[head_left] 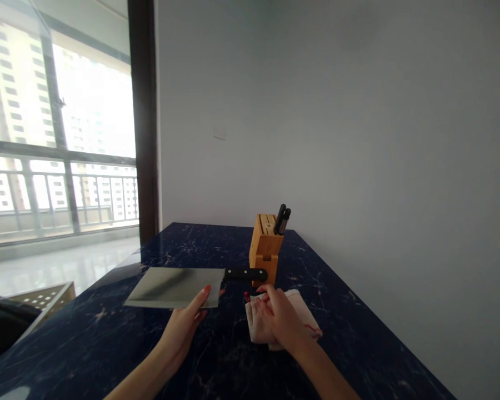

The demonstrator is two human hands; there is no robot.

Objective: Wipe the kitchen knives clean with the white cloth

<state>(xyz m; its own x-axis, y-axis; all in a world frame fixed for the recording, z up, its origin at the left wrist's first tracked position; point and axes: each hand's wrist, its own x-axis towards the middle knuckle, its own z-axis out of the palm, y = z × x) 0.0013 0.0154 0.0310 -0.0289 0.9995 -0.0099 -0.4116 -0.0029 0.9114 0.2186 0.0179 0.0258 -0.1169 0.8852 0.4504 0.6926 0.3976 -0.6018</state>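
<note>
My left hand grips a large cleaver by the rear of its wide steel blade, thumb on top, with the black handle pointing right toward the knife block. The blade is held flat a little above the dark marble table. My right hand rests palm down on a folded white cloth with a red mark, fingers bent over its left edge. A wooden knife block stands just behind both hands, with two black handles sticking out of its top.
A plain grey wall runs along the right side of the table. On the left is a large window with a railing and buildings beyond. A dark seat and a pale perforated box sit low at the left.
</note>
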